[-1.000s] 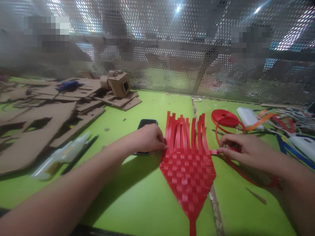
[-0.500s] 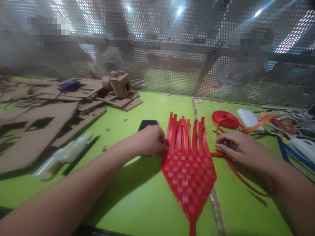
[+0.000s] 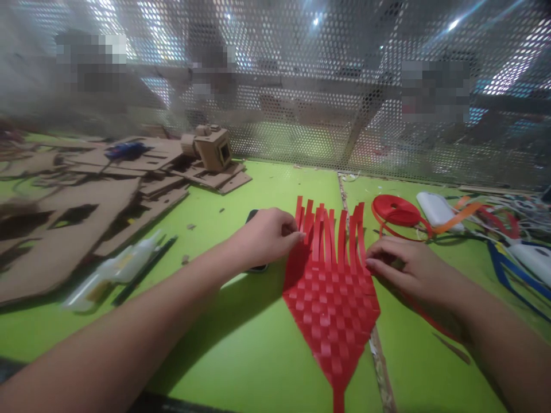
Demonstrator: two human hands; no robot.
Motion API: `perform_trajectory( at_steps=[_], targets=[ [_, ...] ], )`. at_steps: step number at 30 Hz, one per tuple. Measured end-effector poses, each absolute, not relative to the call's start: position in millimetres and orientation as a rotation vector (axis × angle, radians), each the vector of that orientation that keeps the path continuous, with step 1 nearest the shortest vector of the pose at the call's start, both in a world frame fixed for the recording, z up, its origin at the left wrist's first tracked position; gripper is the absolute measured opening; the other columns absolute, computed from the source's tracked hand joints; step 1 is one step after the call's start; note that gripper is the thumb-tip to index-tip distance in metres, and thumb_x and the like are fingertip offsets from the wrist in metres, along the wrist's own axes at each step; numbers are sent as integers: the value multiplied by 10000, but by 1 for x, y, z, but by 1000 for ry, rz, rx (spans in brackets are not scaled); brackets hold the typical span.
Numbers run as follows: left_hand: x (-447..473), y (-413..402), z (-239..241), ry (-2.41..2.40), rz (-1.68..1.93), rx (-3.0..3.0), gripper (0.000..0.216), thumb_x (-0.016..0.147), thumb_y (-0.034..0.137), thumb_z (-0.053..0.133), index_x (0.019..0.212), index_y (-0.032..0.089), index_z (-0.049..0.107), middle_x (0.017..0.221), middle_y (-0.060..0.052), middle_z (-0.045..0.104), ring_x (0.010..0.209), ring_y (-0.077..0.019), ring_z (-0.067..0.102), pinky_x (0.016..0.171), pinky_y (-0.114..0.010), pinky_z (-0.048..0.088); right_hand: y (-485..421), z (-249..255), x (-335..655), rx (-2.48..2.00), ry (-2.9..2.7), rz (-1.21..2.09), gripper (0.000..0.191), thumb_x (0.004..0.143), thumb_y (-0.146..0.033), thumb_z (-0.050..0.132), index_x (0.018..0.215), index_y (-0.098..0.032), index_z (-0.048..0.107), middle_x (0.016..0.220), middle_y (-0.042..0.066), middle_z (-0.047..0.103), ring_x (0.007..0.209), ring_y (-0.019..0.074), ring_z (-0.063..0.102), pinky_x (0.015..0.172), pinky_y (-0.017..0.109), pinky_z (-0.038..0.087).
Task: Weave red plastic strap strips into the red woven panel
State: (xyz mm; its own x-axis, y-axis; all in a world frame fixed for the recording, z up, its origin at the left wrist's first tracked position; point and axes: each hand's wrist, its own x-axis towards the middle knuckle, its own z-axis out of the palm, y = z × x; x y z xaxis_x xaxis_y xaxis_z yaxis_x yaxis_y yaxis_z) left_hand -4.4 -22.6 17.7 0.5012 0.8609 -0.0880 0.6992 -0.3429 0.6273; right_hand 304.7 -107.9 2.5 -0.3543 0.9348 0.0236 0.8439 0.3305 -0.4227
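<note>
Near edge: green tabletop (image 3: 241,344), both forearms reaching in from below. Red woven mat (image 3: 331,310) lies flat at centre, straddling a seam in the tabletop; it narrows to a point with a single tail toward the viewer. Its far end is unwoven, and the loose strips (image 3: 331,229) fan upward, away from the viewer. Left hand (image 3: 267,235) at the mat's upper left corner, fingers curled narrow, tips against the leftmost loose strip; thumb hidden, so cannot tell whether a strip is pinched. A dark phone (image 3: 252,217) lies mostly covered under this hand. Right hand (image 3: 408,269) at the mat's right edge, fingers drawn close together, tips touching the weave where the strips begin; a red ribbon runs beneath the palm, grip on it not discernible. Left of the arms: a clear glue bottle (image 3: 116,267) on its side with a black pen (image 3: 144,269) just beside it. Farther left, cut cardboard sheets (image 3: 64,229) spread flat. Beyond the right hand: a red ribbon spool (image 3: 394,209), a white case (image 3: 439,209) near it, an orange ribbon (image 3: 458,215), a blue ribbon (image 3: 503,267) at far right. Farther back on the left, a small cardboard box (image 3: 213,148) stands on cardboard offcuts. A perforated metal screen (image 3: 301,86) closes the tabletop's far edge.
</note>
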Motion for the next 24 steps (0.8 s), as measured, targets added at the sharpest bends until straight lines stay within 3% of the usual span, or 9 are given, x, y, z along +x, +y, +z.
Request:
perform_trajectory(
  at_steps=[5, 8, 12, 18, 24],
  targets=[
    [2, -27, 16, 1149, 345, 2037, 440, 938, 569, 530, 815, 188, 714, 664, -37, 673, 540, -145, 548, 523, -294, 423, -107, 1, 305, -1598, -2341, 535, 198, 975, -370, 570, 990, -227, 706, 961, 77, 723, 830, 226, 657, 728, 347, 511],
    [3, -27, 11, 1080, 306, 2018, 402, 935, 544, 555, 941, 198, 758, 739, -41, 716, 569, -151, 593, 546, -293, 448, -108, 1, 303, -1575, -2352, 540, 201, 982, -360, 563, 1015, -227, 709, 979, 82, 726, 854, 233, 658, 748, 355, 512],
    [5, -26, 4, 1086, 276, 2084, 357, 896, 519, 627, 961, 205, 783, 819, -55, 745, 591, -151, 611, 536, -285, 429, -110, 2, 299, -1542, -2374, 546, 226, 1008, -350, 529, 1070, -228, 709, 1028, 92, 722, 914, 241, 653, 797, 371, 512],
    [10, -30, 2, 1042, 161, 2108, 301, 837, 480, 707, 940, 202, 761, 869, -55, 751, 667, -163, 628, 557, -274, 437, -113, 0, 284, -1444, -2423, 451, 336, 1036, -340, 495, 1320, -266, 657, 1150, 105, 687, 996, 245, 648, 858, 384, 525],
    [13, -31, -2, 1040, 119, 2165, 251, 858, 437, 670, 902, 195, 719, 852, -54, 744, 700, -176, 629, 597, -283, 424, -114, -14, 257, -1394, -2532, 339, 444, 1027, -372, 497, 1449, -264, 584, 1120, 126, 672, 957, 273, 632, 825, 441, 542]
  ],
)
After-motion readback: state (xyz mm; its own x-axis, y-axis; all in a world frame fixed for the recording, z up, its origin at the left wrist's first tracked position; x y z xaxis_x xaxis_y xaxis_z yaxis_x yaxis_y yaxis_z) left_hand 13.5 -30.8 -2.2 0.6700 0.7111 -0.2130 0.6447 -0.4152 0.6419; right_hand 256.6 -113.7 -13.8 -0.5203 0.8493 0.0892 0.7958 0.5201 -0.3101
